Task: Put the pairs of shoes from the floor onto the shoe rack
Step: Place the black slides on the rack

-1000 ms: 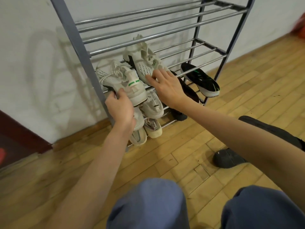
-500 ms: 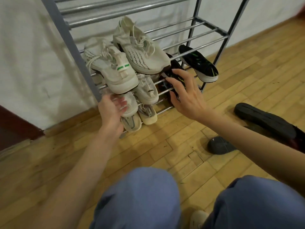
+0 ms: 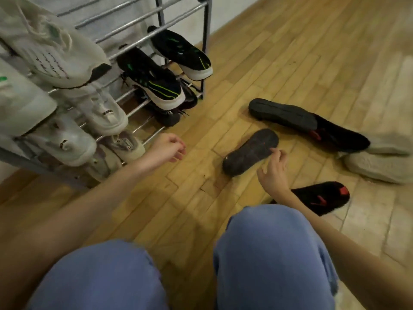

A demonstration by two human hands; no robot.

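Observation:
The metal shoe rack (image 3: 143,40) fills the upper left, carrying white sneakers (image 3: 55,57) and black sneakers with green stripes (image 3: 156,81). Two black shoes with red marks lie on their sides on the wooden floor: one (image 3: 250,153) shows its sole just in front of my right hand (image 3: 273,173), the other (image 3: 308,124) lies farther right. My right hand hovers open, fingertips at the near shoe's sole edge. My left hand (image 3: 166,148) hangs loosely curled and empty above the floor near the rack's bottom shelf.
A pair of beige shoes (image 3: 380,162) sits at the right edge. The black upper of the near shoe, with its red tab (image 3: 321,198), shows behind my right wrist. My knees in blue trousers (image 3: 274,253) fill the foreground. Bare wooden floor (image 3: 279,52) stretches to the right of the rack.
Both hands have left the white sneakers on the rack and dropped toward the floor. The view has swung right and down, and my right hand has reached the black shoe.

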